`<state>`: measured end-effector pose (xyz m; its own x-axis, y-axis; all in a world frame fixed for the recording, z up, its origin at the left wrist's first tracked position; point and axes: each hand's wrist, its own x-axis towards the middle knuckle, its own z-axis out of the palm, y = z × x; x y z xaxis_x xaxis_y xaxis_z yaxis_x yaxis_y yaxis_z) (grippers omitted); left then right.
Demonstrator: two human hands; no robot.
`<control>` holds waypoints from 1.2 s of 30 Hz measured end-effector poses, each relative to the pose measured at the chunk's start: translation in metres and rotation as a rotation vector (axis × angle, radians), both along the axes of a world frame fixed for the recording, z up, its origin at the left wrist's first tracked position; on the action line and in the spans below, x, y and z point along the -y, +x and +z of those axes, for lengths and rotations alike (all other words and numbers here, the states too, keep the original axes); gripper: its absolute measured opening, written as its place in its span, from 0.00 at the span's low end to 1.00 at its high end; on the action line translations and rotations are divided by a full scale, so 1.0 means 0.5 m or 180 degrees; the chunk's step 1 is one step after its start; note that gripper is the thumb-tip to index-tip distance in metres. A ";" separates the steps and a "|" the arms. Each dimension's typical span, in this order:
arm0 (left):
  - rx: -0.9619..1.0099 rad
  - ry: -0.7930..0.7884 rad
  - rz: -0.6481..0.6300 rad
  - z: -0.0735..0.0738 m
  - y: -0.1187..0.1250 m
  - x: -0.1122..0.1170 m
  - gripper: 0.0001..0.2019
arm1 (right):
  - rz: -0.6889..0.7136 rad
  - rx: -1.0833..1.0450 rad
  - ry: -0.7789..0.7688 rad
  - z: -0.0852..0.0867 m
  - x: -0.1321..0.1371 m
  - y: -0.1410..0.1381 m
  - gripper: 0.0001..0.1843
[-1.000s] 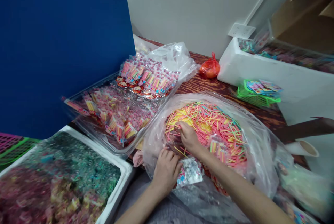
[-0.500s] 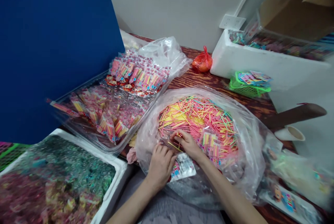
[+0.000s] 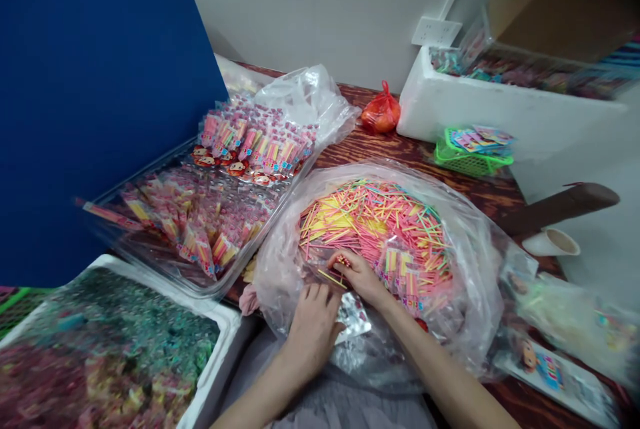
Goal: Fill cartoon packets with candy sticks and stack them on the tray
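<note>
My right hand (image 3: pixel 363 277) is closed round a small bundle of thin coloured sticks (image 3: pixel 343 260), their ends showing above the fingers. Beside it, my left hand (image 3: pixel 314 319) has curled fingers and its thumb on a silvery printed packet (image 3: pixel 354 319); part of the packet is hidden under the hand. A yellow stick (image 3: pixel 330 277) lies at an angle between the two hands. Both hands are over a large clear plastic bag (image 3: pixel 473 269), rolled open and heaped with loose pink, yellow and green sticks (image 3: pixel 370 216). Several filled packets (image 3: pixel 400 269) lie on the heap.
To the left stands a clear tray (image 3: pixel 220 289) of filled packets. A white foam box (image 3: pixel 215 349) of coloured pieces is nearer. Behind are a red bag (image 3: pixel 383 112), a green basket (image 3: pixel 460 157) and another foam box (image 3: pixel 500 106). A paper cup (image 3: pixel 553 242) lies right.
My left hand has turned and now covers more of the packet's printed part. My right hand keeps the stick bundle almost in place. The whole view has shifted slightly.
</note>
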<state>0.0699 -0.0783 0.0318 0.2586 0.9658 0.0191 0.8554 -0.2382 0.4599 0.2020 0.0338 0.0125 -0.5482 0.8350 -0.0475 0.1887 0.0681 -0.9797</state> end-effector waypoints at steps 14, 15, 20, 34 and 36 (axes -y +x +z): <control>-0.0108 0.0125 0.0103 -0.039 -0.018 -0.012 0.07 | -0.0049 -0.0157 -0.0020 -0.025 0.009 -0.011 0.08; -0.0122 0.0122 0.0076 -0.036 -0.020 -0.013 0.07 | -0.0055 -0.0172 -0.0022 -0.026 0.010 -0.011 0.09; 0.0307 0.0132 0.0155 0.005 -0.051 -0.013 0.10 | -0.0096 -0.0224 0.0009 -0.002 0.015 -0.006 0.10; 0.2010 -0.0273 0.1371 0.012 -0.082 -0.028 0.16 | -0.0141 -0.0035 0.0125 0.033 0.037 0.003 0.09; 0.2246 -0.0263 0.1577 0.006 -0.088 -0.030 0.12 | -0.0147 -0.0030 0.0154 0.034 0.038 0.002 0.09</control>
<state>0.0259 -0.0631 0.0347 -0.2385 0.9694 -0.0585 0.3599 0.1442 0.9218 0.2032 0.0148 0.0293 -0.5091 0.8607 -0.0017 0.1836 0.1067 -0.9772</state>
